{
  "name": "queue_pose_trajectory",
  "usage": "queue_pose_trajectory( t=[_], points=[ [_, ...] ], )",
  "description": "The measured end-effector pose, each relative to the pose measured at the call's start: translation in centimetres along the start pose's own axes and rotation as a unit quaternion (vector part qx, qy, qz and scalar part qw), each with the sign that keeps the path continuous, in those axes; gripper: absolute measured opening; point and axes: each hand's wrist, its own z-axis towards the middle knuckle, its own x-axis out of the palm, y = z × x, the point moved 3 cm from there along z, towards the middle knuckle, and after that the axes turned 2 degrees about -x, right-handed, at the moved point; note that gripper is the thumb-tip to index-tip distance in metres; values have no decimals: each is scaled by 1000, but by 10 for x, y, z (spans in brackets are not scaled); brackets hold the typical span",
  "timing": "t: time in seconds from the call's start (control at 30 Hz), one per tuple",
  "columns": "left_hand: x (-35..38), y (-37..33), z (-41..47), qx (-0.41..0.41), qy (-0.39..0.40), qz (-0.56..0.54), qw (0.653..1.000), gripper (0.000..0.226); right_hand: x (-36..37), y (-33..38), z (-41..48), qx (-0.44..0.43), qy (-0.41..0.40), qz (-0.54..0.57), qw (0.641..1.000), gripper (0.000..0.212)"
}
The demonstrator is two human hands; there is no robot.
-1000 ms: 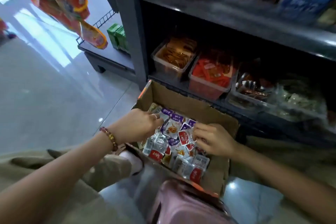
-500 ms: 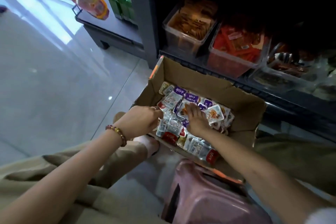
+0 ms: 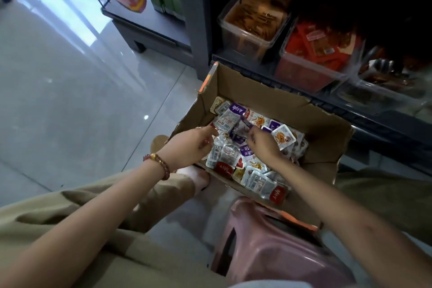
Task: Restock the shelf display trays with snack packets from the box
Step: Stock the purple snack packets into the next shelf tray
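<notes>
Inside the cardboard box (image 3: 268,98), near its left wall, the right hand (image 3: 263,145) pinches a purple packet (image 3: 237,135); the left hand (image 3: 189,147), fingers curled, touches a white packet (image 3: 228,120), grip unclear

The cardboard box (image 3: 268,98) sits at frame centre, loaded with snack packets (image 3: 257,180). The left hand (image 3: 191,147) meets the pile at 9 o'clock; the right hand (image 3: 263,144) pinches a purple packet (image 3: 237,134). Display trays (image 3: 240,42) stand at 1 o'clock.
</notes>
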Motion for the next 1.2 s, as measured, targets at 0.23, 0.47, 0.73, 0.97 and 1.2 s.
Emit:
queue_pose_trajectory(
  t=[0.23, 0.47, 0.73, 0.97, 1.2],
  points=[
    [27, -34, -5, -204, 7, -531, 822, 33, -29, 59, -73, -148, -4, 144, 979, 8],
    [21, -24, -1, -235, -84, -377, 892, 35, -22, 37, -83, -115, 81, 217, 966, 19],
    [1, -30, -1, -148, -136, -313, 928, 36, 40, -41, -46, 151, 128, 57, 979, 28],
    [-7, -30, -4, -88, -160, -302, 936, 43, 67, -23, -44, 188, 204, 70, 958, 35],
    [-5, -27, -5, -74, -157, -285, 943, 33, 68, -24, -50, 189, 234, 56, 952, 36]
  ],
)
